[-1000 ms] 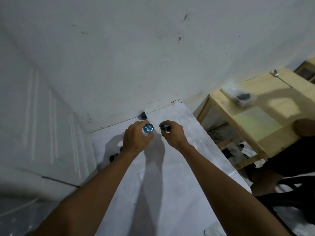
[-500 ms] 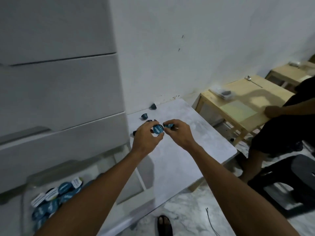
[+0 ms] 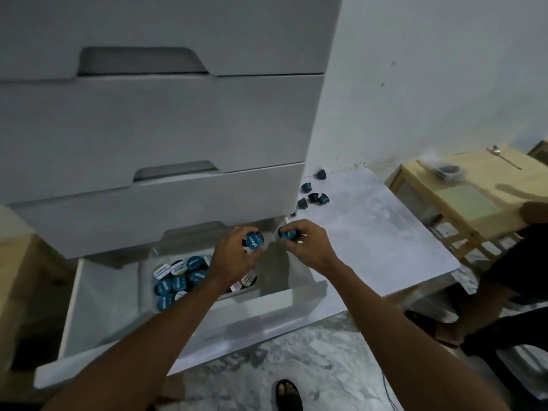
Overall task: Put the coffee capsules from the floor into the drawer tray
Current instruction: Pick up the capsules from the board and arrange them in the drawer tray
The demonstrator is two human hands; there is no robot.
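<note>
Gripping one coffee capsule apiece, both hands hung over the open bottom drawer [image 3: 178,336] at the middle of the frame. The left hand [image 3: 234,262] curled round a blue capsule [image 3: 254,241] whose printed lid faced the camera. The right hand [image 3: 310,247] pinched a second capsule [image 3: 289,234] just beside it, the two apart. Below the left hand, the drawer tray [image 3: 144,280] held a heap of stored capsules [image 3: 178,280] with blue and white lids. Up and right of the hands, several loose capsules [image 3: 311,198] lay on a pale slab [image 3: 385,232] beside the white drawer unit [image 3: 163,129]. A wooden table [image 3: 474,200] stood at the right edge.
</note>
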